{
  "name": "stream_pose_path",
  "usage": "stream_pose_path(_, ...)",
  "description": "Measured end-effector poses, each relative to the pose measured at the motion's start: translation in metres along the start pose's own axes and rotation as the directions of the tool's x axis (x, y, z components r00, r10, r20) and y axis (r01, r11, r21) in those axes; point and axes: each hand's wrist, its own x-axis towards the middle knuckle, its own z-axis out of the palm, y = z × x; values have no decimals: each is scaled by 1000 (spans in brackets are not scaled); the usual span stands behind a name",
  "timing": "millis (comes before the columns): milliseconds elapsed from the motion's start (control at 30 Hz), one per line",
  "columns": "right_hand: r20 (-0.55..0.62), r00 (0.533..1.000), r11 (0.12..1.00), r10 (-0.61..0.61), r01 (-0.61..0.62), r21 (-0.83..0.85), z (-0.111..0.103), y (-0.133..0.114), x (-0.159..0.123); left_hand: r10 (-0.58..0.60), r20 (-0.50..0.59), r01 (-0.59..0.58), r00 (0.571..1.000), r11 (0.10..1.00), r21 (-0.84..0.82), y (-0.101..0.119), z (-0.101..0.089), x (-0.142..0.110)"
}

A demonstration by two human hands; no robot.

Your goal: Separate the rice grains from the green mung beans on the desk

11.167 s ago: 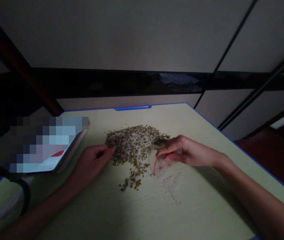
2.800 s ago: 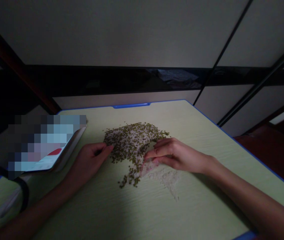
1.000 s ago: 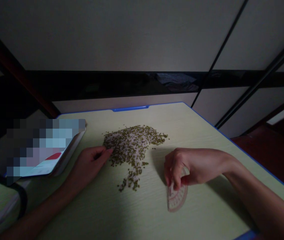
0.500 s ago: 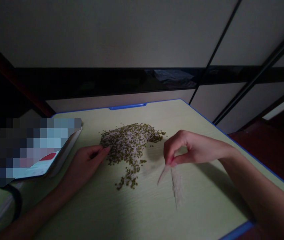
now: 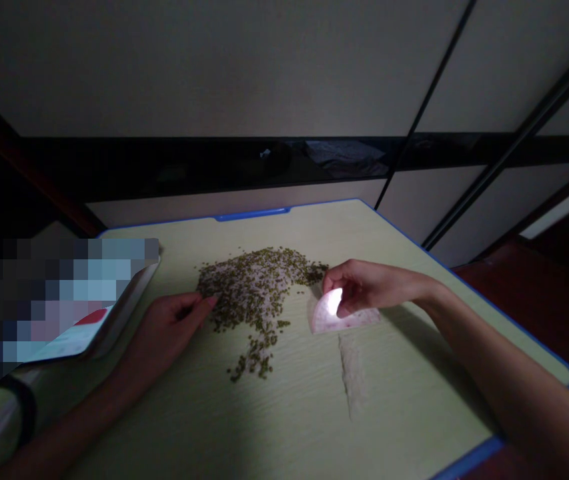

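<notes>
Right hand [image 5: 364, 283] is pinching a clear pinkish protractor [image 5: 324, 320] by its upper, curved side, thumb near, fingers behind; straight edge is facing down toward the wearer. The protractor is sitting just right of the mixed pile [image 5: 249, 283] of what look like mung beans and rice, and just beyond the narrow strip of pale grains [image 5: 353, 383] on the table [image 5: 294, 420]. Can't tell whether that edge is touching the tabletop. Left hand [image 5: 169, 327] is resting at the pile's left edge, fingers curled narrow, thumb and forefinger tips close together; can't tell if it's pinching any grains. Handling notes, my judgement: good contact is depending on the straight edge lying evenly on the board, since a lifted corner is probably letting grains slip under. Thin plastic is likely flexing, so a light grip near mid-arc is beating a hard squeeze at one end. Short, slow strokes are safer; a fast one is risking flicked grains and a smeared strip. The protractor's left end is close to the pile, so any sideways swing is risking dragging beans across. Glare is whiting out part of the plastic, so tilting it slightly is probably helping the view of the edge.
</notes>
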Motion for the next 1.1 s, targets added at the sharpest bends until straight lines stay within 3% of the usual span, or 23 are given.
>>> stream_pose_path(500,191,981,997,-33,46,-64,18,-16,-2,-2,-6,2,1000,1000,11,0,0,1)
stream_pose_path(733,310,950,992,-39,74,-101,23,-25,-5,-6,-13,6,1000,1000,4,-4,2,5)
stream_pose_path(967,225,971,996,-86,79,43,26,-18,0,-15,2,15,1000,1000,2,-5,1,3)
stream_pose_path(1100,300,946,992,-124,113,55,30,-20,0,-17,-6,17,1000,1000,6,-4,0,2)
